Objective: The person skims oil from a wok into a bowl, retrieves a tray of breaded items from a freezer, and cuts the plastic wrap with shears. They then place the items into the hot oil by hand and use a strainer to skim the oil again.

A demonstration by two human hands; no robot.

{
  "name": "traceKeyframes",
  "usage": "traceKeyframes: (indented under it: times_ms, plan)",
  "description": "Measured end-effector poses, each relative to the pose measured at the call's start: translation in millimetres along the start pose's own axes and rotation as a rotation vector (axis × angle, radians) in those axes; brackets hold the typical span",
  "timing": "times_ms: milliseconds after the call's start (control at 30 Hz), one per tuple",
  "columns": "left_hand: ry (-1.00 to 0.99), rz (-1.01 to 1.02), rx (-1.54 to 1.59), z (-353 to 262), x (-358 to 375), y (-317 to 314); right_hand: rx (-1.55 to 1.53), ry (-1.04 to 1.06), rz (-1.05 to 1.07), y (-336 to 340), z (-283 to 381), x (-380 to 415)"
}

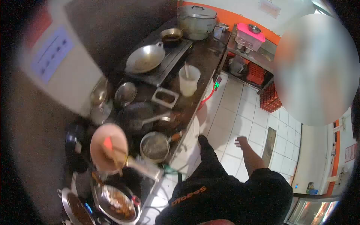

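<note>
right hand (pixel 242 141) loose above the floor (pixel 228 108), grasping nothing; left hand unseen, grip can't be told; strainer (pixel 155 145) left on the counter (pixel 205 55), best held by its wooden handle (pixel 175 136)

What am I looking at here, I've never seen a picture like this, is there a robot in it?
No robot here: this is a person working with bare hands. The only picture comes from a camera worn on the head, looking forward and down, so the black shirt at the bottom is the wearer's own. The view looks curved, with dark edges.

On the left runs a dark kitchen counter with a large lidded pot, a wok, a whitish container and a wood-handled strainer.

The right hand hangs over the white tiled floor, holding nothing that I can see. The left hand doesn't show, so I can't say what it holds.
</note>
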State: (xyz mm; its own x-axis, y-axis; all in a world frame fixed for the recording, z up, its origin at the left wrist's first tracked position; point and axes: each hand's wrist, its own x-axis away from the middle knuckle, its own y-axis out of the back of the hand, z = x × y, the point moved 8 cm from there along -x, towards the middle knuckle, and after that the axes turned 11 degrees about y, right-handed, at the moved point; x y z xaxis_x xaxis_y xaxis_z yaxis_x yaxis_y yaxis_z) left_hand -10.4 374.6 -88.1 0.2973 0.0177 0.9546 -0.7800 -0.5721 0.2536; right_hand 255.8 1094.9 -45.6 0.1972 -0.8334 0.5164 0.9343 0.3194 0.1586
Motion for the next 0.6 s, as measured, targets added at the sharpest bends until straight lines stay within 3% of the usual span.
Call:
traceKeyframes:
  times_ms: [33, 67, 100, 167, 200, 233, 267, 300, 333, 367, 433, 500, 600]
  plan:
    - [-0.009, -0.024, -0.008, -49, -7, -5, -0.061, 0.05, -0.013, -12, 31, -65]
    - [-0.013, -0.055, -0.013, -97, -13, -9, 0.137, 0.034, -0.043, -30, 84, -113]
    - [-0.014, -0.085, -0.022, -140, -16, -12, 0.116, 0.026, -0.057, -53, 121, -171]
    - [0.0, -0.138, -0.032, -219, -22, -16, 1.835, 0.851, 0.175, -128, 211, -280]
    - [0.011, -0.164, -0.04, -251, -18, -15, 0.965, 0.894, -0.092, -121, 218, -358]
    - [0.029, -0.19, -0.047, -281, -10, -12, 1.147, 1.11, -0.168, -149, 256, -384]
    - [0.05, -0.208, -0.044, -307, -3, -12, 1.108, 0.967, -0.067, -166, 274, -441]
    - [0.069, -0.228, -0.042, -326, 6, -9, 1.121, 0.905, -0.142, -182, 323, -445]
    - [0.095, -0.24, -0.037, -343, 17, -7, 0.836, 0.922, -0.216, -189, 348, -469]
    - [0.122, -0.246, -0.032, -357, 23, -8, 1.185, 1.113, -0.153, -213, 372, -488]
    - [0.171, -0.265, -0.016, -377, 38, -9, 0.844, 0.973, -0.241, -218, 386, -579]
    - [0.224, -0.279, -0.001, -386, 52, -12, 0.884, 1.111, -0.328, -232, 459, -557]
    - [0.312, -0.295, 0.039, -385, 77, -25, 0.921, 1.177, -0.342, -254, 498, -617]
